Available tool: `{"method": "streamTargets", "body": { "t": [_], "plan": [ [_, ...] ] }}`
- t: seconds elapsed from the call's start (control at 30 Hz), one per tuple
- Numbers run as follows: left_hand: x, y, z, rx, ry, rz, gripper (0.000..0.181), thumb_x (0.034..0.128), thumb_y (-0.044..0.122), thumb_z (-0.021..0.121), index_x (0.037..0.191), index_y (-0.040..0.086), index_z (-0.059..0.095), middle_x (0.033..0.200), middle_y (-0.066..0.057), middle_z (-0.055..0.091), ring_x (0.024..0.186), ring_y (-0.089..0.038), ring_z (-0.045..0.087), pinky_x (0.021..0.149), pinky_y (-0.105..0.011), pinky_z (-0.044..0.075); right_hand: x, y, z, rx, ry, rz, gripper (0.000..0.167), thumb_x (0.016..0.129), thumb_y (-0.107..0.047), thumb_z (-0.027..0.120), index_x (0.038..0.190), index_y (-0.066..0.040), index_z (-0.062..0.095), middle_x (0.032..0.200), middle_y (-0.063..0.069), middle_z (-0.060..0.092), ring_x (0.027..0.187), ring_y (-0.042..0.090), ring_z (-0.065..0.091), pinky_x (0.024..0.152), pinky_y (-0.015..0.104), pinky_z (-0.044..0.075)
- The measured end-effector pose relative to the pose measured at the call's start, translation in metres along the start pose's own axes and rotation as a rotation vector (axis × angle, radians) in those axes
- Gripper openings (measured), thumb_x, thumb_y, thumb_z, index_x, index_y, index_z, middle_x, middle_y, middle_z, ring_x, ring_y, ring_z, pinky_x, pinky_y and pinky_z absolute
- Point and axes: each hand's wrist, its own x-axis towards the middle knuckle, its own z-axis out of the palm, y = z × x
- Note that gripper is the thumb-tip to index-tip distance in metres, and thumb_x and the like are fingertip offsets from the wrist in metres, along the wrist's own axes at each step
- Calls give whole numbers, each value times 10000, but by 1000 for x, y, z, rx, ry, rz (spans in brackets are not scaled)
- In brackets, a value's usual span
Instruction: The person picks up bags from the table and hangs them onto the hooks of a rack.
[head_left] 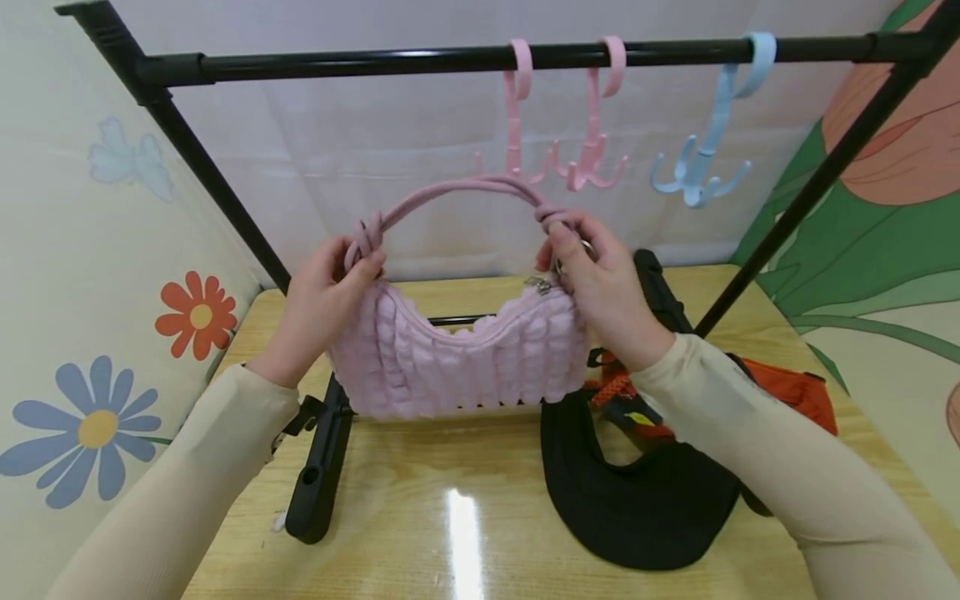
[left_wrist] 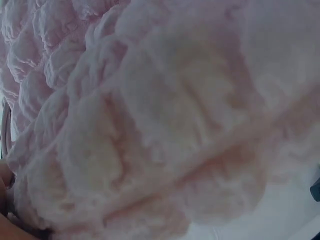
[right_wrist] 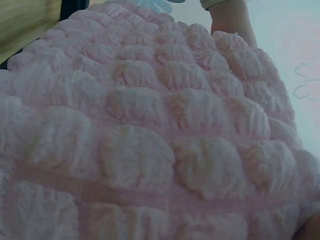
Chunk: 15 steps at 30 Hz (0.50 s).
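Pinching the left knot (head_left: 365,237) of the strap (head_left: 465,185), the left hand (head_left: 318,292) shares a puffy pink handbag (head_left: 465,367) with the right hand (head_left: 600,283), whose thumb and fingers grip the right knot (head_left: 553,215) near the zip pull (head_left: 540,285). The bag is up above the table (head_left: 405,500), on the near side of the black rail (head_left: 375,62). Gripping both ends probably steadies the soft body and lets the strap arch free. Two pink hooks (head_left: 592,158) and a blue hook (head_left: 701,162) hang from the rail, presumably so their prongs dangle within easy reach. Light glares off the wood-grain tabletop; a black curved brim (head_left: 637,508) lies near right, an orange item (head_left: 795,392) partly behind the right sleeve (head_left: 720,408), and I can't tell what that is. Painted flowers (head_left: 97,429) brighten the left wall (head_left: 45,250), big green leaves (head_left: 847,233) the right wall (head_left: 885,358).
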Motion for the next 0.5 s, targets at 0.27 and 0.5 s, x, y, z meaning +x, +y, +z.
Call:
{"method": "streamTargets", "body": {
  "t": [0.27,0.5],
  "plan": [
    [19,10,-1,-86,41,11,354,1007,337,530,1073,-9,569,1019,-152,643,914,-152,569,767,-246,428,6,-12,2,130,40,8,243,1036,-246,470,1156,-47,543,875,82,568,852,229,555,659,247,454],
    [32,15,1,-137,54,-3,363,1003,346,536,1119,5,585,996,-115,650,925,-162,584,784,-241,429,11,-17,3,164,85,36,248,1030,-245,485,1158,-42,547,854,77,559,824,230,553,625,237,456]
  ]
}}
